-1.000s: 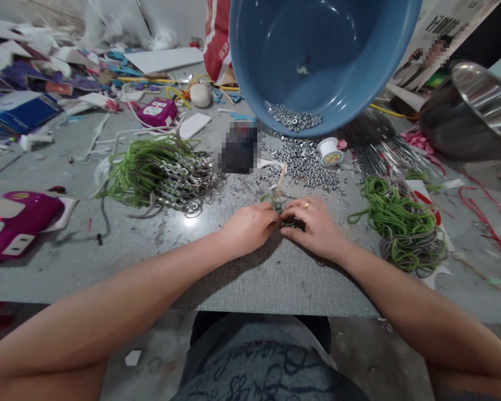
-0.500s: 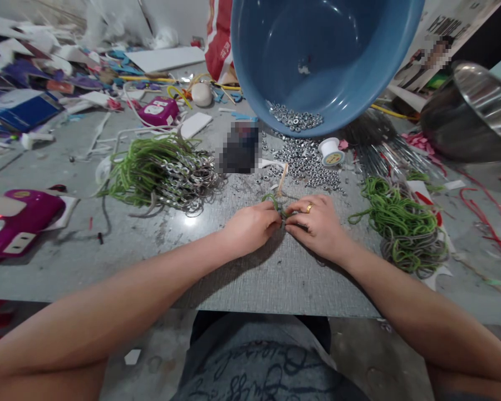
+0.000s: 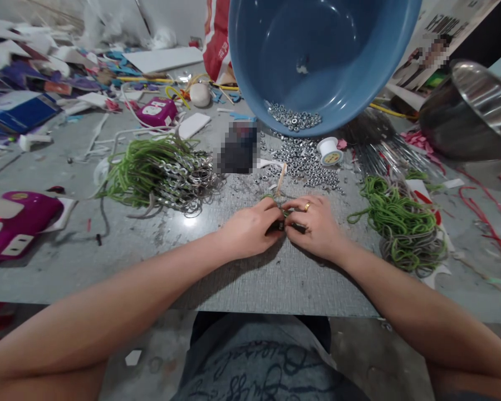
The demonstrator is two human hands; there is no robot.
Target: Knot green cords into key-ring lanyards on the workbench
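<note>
My left hand (image 3: pixel 250 227) and my right hand (image 3: pixel 315 225) meet fingertip to fingertip on the grey table (image 3: pixel 234 273), both pinched shut on a small green cord piece (image 3: pixel 280 213) with a dark end. A thin wooden stick (image 3: pixel 281 179) lies just beyond the fingers. My right hand wears a gold ring. Loose silver nuts (image 3: pixel 304 161) are scattered right behind the hands.
A tilted blue basin (image 3: pixel 317 55) with some nuts leans at the back. A heap of green cords with metal rings (image 3: pixel 158 172) lies left, a tangle of green cords (image 3: pixel 398 223) right. A steel bowl (image 3: pixel 467 111), white spool (image 3: pixel 329 151) and magenta case (image 3: pixel 16 223) stand around.
Both hands stay together on the cord piece. The fingers have shifted slightly, with the left thumb now raised over the piece and the hands pressed closer.
</note>
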